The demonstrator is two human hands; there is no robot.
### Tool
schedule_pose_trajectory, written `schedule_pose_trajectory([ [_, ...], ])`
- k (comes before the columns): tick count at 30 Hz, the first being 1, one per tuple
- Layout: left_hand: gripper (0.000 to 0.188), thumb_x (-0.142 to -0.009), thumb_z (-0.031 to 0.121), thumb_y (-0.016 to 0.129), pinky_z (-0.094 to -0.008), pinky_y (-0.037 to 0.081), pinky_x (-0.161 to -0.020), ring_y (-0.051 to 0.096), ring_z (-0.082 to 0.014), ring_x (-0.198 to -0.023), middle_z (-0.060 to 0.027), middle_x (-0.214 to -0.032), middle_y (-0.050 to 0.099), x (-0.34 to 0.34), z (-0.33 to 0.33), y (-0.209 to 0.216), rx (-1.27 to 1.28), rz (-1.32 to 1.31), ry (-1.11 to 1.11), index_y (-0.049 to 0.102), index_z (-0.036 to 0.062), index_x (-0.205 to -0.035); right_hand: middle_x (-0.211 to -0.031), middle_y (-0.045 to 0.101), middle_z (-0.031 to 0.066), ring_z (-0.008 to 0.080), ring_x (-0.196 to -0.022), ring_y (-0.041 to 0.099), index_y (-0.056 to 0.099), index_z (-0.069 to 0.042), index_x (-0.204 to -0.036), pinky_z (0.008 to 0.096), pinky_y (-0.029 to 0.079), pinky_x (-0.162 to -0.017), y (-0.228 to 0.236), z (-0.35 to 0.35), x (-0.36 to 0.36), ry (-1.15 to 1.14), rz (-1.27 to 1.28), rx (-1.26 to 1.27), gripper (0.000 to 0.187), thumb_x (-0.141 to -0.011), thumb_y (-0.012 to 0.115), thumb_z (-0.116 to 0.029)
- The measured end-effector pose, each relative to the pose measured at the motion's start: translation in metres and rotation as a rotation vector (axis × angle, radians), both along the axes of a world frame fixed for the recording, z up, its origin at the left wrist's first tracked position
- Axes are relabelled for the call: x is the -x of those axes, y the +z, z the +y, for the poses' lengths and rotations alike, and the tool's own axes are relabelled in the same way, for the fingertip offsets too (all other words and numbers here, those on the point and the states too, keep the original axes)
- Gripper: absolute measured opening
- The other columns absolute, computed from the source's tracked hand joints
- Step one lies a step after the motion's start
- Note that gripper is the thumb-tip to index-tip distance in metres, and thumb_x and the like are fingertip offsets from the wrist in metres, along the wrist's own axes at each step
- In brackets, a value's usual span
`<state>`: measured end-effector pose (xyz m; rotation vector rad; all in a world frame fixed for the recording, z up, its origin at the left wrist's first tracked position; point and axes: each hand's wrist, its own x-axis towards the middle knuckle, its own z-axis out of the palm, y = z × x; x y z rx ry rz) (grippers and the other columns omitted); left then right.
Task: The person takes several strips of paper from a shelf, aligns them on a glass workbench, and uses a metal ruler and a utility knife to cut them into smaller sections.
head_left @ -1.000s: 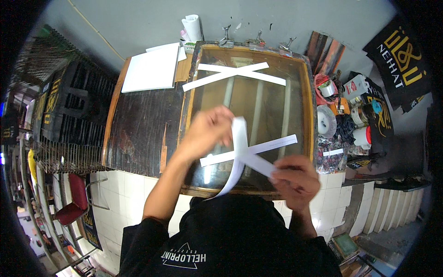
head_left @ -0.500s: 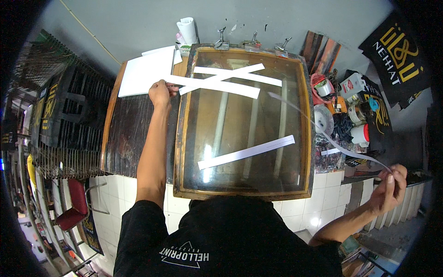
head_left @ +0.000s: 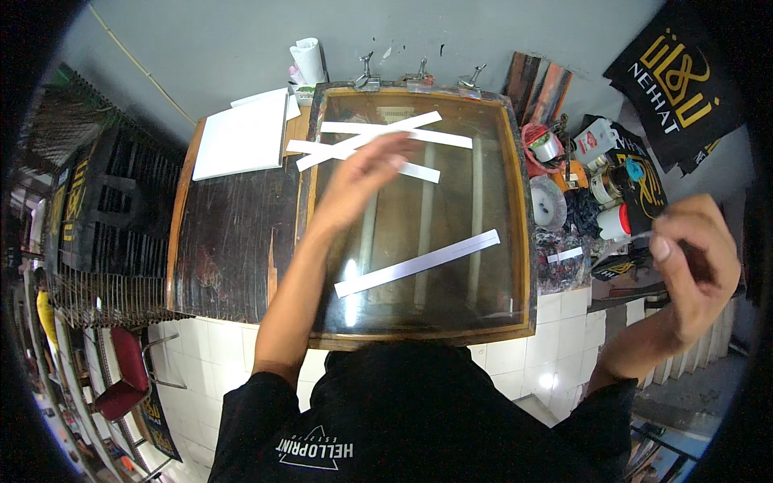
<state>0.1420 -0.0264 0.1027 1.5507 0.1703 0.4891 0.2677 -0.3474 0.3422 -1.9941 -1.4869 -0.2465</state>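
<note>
My left hand (head_left: 370,169) is over the upper part of a glass-topped wooden frame (head_left: 527,282), slightly blurred. Its fingers stretch to the right and look empty. Several white paper strips (head_left: 419,122) lie crossed beneath and beside it, partly covered by the hand. Lower on the glass, another white strip (head_left: 419,263) lies at a slant. Off to the right, beyond the frame, my right hand (head_left: 696,270) is raised, its thumb and fingers pinching a thin pale strip (head_left: 616,248). That strip trails down to the left, blurred and seen nearly edge-on.
White sheets (head_left: 241,137) are stacked on the dark wooden table (head_left: 225,249) at left. Metal clamps (head_left: 366,76) line the frame's far edge. At right stand a white jug (head_left: 596,141), a red-lidded tub (head_left: 613,221) and a white bowl (head_left: 548,203). A red chair (head_left: 121,374) stands lower left.
My left hand has left the strip's end by the sheets and moved right over the glass. My right hand has risen, and its pale strip no longer stretches across the frame.
</note>
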Motion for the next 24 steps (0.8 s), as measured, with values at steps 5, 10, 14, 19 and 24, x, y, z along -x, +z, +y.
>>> schedule_pose_trajectory([
  [5, 0.064, -0.107, 0.055, 0.038, -0.0382, 0.046, -0.109, 0.059, -0.0250, -0.129, -0.0131, -0.136, 0.064, -0.029, -0.042, 0.010, 0.126, -0.132, -0.482, 0.058, 0.0038, -0.139, -0.086, 0.061, 0.0030, 0.0068, -0.072, 0.052, 0.071, 0.002, -0.099, 0.0198, 0.036, -0.062, 0.009, 0.039, -0.006, -0.019, 0.183, -0.084, 0.015, -0.088, 0.071, -0.007],
  [10, 0.079, -0.106, 0.064, 0.023, -0.0397, 0.052, -0.100, 0.068, -0.0298, -0.116, -0.0198, -0.129, 0.067, 0.000, -0.061, -0.032, 0.708, 0.010, -0.800, 0.054, 0.0000, -0.140, -0.084, 0.067, -0.0023, 0.0027, -0.066, 0.050, 0.074, -0.002, -0.104, 0.0184, 0.036, -0.057, 0.002, 0.052, -0.048, -0.137, 0.250, -0.142, 0.018, -0.091, 0.073, -0.015],
  [14, 0.079, -0.104, 0.064, 0.030, -0.0472, 0.054, -0.095, 0.068, -0.0398, -0.111, -0.0288, -0.127, 0.064, 0.035, -0.070, -0.033, 0.769, 0.049, -0.649, 0.051, -0.0033, -0.140, -0.084, 0.068, -0.0018, 0.0028, -0.065, 0.051, 0.075, -0.003, -0.106, 0.0191, 0.036, -0.056, -0.009, 0.049, -0.074, -0.153, 0.272, -0.149, 0.019, -0.091, 0.073, -0.015],
  [19, 0.043, -0.099, 0.013, 0.064, -0.0353, 0.061, -0.086, 0.072, -0.0310, -0.107, -0.0249, -0.120, 0.067, 0.050, -0.066, -0.033, 0.669, 0.104, -0.402, 0.052, -0.0051, -0.137, -0.085, 0.068, -0.0014, 0.0030, -0.065, 0.051, 0.074, -0.002, -0.107, 0.0193, 0.036, -0.056, -0.017, 0.047, -0.084, -0.180, 0.280, -0.154, 0.019, -0.092, 0.073, -0.015],
  [24, 0.028, -0.092, 0.001, 0.071, -0.0343, 0.063, -0.089, 0.075, -0.0257, -0.098, -0.0186, -0.102, 0.074, 0.071, -0.058, -0.006, 0.598, 0.205, -0.070, 0.062, -0.0037, -0.118, -0.085, 0.068, -0.0003, 0.0043, -0.065, 0.052, 0.073, -0.002, -0.107, 0.0196, 0.038, -0.057, -0.027, 0.041, -0.073, -0.214, 0.274, -0.184, 0.019, -0.091, 0.075, -0.012],
])
